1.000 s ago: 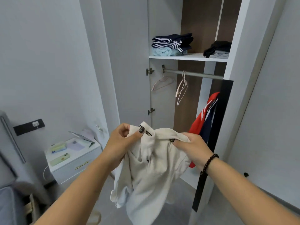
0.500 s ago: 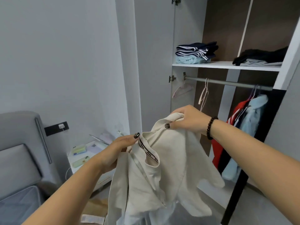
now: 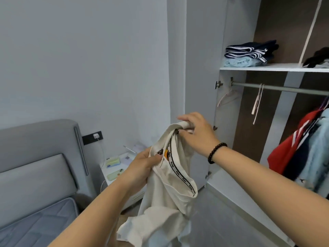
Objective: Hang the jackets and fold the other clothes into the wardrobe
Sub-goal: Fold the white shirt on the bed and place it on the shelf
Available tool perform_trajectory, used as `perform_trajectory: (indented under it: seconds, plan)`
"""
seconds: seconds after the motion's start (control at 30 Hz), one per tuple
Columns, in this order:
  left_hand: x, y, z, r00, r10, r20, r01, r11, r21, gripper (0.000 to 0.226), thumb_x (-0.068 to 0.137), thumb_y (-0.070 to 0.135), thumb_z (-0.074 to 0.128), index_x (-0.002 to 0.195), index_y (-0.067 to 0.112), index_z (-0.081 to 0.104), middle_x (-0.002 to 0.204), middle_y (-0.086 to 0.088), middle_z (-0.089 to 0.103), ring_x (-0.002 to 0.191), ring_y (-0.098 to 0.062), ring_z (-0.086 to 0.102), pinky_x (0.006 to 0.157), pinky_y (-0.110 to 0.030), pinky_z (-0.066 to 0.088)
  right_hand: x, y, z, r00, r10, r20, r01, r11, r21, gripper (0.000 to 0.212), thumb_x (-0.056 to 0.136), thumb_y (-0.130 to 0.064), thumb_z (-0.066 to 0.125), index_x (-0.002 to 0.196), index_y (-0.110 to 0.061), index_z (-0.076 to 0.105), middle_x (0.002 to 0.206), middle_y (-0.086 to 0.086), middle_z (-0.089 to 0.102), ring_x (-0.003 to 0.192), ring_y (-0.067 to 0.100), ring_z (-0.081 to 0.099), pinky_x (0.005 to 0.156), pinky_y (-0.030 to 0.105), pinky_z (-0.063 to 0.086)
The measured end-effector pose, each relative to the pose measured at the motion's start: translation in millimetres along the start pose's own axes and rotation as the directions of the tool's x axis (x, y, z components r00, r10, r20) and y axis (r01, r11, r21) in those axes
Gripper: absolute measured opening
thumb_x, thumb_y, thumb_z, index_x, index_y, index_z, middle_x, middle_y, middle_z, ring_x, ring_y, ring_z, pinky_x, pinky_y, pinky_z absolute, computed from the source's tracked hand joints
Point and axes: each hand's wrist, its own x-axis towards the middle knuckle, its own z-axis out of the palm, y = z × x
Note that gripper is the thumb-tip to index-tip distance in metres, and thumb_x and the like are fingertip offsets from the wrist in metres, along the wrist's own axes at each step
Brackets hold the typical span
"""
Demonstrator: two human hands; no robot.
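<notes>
A cream white jacket (image 3: 165, 204) with a black printed band inside its collar hangs in front of me. My left hand (image 3: 142, 168) grips its collar edge low on the left. My right hand (image 3: 197, 132) pinches the collar's upper end higher up, a dark bead bracelet on its wrist. To the right stands the open wardrobe (image 3: 274, 69) with a metal rail (image 3: 279, 88). Two bare hangers (image 3: 257, 102) dangle from the rail. A red jacket (image 3: 292, 148) and a light blue one (image 3: 318, 148) hang at the far right.
Folded dark striped and pale blue clothes (image 3: 249, 54) lie on the shelf, and dark clothes (image 3: 316, 59) further right. The open wardrobe door (image 3: 201, 77) stands behind my right hand. A white nightstand (image 3: 117, 168) with phones sits at left beside a grey bed (image 3: 35, 184).
My view has swung left and nearer, so the wardrobe now sits at the right. My right hand raised the collar's end while my left hand dropped lower on the jacket.
</notes>
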Motion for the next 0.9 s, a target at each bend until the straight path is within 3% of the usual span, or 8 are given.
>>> perform_trajectory:
  seconds: [0.1,0.17,0.27,0.43,0.63,0.73,0.83,0.9]
  plan:
    - [-0.9,1.8,-15.5,0.984,0.059,-0.169,-0.074,0.994,-0.080,0.026,0.097,0.004,0.046,0.118,0.006,0.062,0.106,-0.015,0.072,0.092,-0.025,0.069,0.078,-0.034,0.056,-20.0,2.5,33.6,0.981,0.136,-0.135,-0.108,0.974,0.200,0.036,0.079,-0.034,0.074,0.108,-0.030,0.053,0.110,-0.014,0.045,0.098,-0.009,0.047,0.078,-0.002,0.037]
    - [0.1,1.2,-23.9,0.958,0.103,-0.266,-0.133,0.986,-0.097,0.028,0.098,0.004,0.044,0.121,0.006,0.061,0.107,-0.016,0.071,0.094,-0.025,0.068,0.086,-0.038,0.054,-36.8,7.8,50.7,0.956,0.273,0.105,-0.292,0.872,0.393,0.039,0.076,-0.040,0.076,0.105,-0.026,0.054,0.106,-0.008,0.057,0.095,0.003,0.057,0.077,0.012,0.046]
    - [4.1,0.9,-29.4,0.909,0.147,-0.389,-0.200,0.975,-0.098,0.023,0.099,0.010,0.048,0.117,0.008,0.063,0.103,-0.014,0.073,0.093,-0.026,0.068,0.087,-0.038,0.053,-61.4,15.1,71.5,0.787,0.267,0.556,-0.518,0.775,0.361,0.059,0.064,-0.043,0.084,0.114,-0.027,0.056,0.110,-0.006,0.067,0.097,0.008,0.066,0.076,0.022,0.054]
    - [6.5,4.8,-34.5,0.834,0.333,-0.440,-0.297,0.943,0.150,0.015,0.093,0.013,0.061,0.088,0.022,0.072,0.088,-0.008,0.072,0.080,-0.015,0.065,0.074,-0.031,0.052,-49.1,36.8,80.1,0.904,0.199,0.379,-0.281,0.944,0.174,0.005,0.080,-0.016,0.064,0.079,-0.011,0.063,0.068,-0.010,0.061,0.062,0.003,0.053,0.063,0.025,0.045]
    - [-3.2,8.7,-60.2,0.730,0.579,-0.362,-0.256,0.724,0.640,0.009,0.068,0.039,0.071,0.060,0.038,0.066,0.089,0.011,0.050,0.085,0.003,0.047,0.075,-0.005,0.032,17.9,31.7,51.1,0.962,0.181,0.204,-0.244,0.905,0.348,0.023,0.089,-0.006,0.056,0.083,-0.026,0.066,0.084,-0.010,0.067,0.080,0.004,0.061,0.069,0.013,0.045]
    - [-2.9,2.4,-66.8,0.821,0.501,-0.273,-0.305,0.790,0.533,0.021,0.070,0.048,0.066,0.066,0.028,0.071,0.130,0.026,0.049,0.127,0.008,0.039,0.099,-0.014,0.029,45.4,18.3,37.0,0.979,0.031,0.204,-0.112,0.910,0.400,0.026,0.089,-0.006,0.058,0.083,-0.030,0.068,0.090,-0.017,0.068,0.087,-0.001,0.062,0.074,0.009,0.046]
    - [3.2,-9.1,-60.7,0.887,0.371,-0.274,-0.317,0.922,0.223,0.022,0.067,0.043,0.068,0.072,0.025,0.058,0.138,0.016,0.053,0.131,0.001,0.043,0.106,-0.030,0.033,70.0,3.1,20.8,0.973,-0.129,0.191,0.040,0.910,0.413,0.026,0.088,-0.004,0.062,0.082,-0.029,0.068,0.087,-0.017,0.068,0.086,-0.005,0.062,0.076,0.007,0.046]
    - [11.4,-26.7,-52.7,0.928,0.260,-0.268,-0.204,0.954,0.218,0.050,0.059,0.047,0.076,0.097,0.025,0.055,0.137,0.011,0.053,0.131,-0.006,0.046,0.107,-0.034,0.037,80.9,-3.3,12.7,0.955,-0.197,0.223,0.103,0.922,0.373,0.024,0.087,-0.004,0.065,0.082,-0.028,0.068,0.086,-0.016,0.068,0.085,-0.003,0.063,0.078,0.010,0.048]
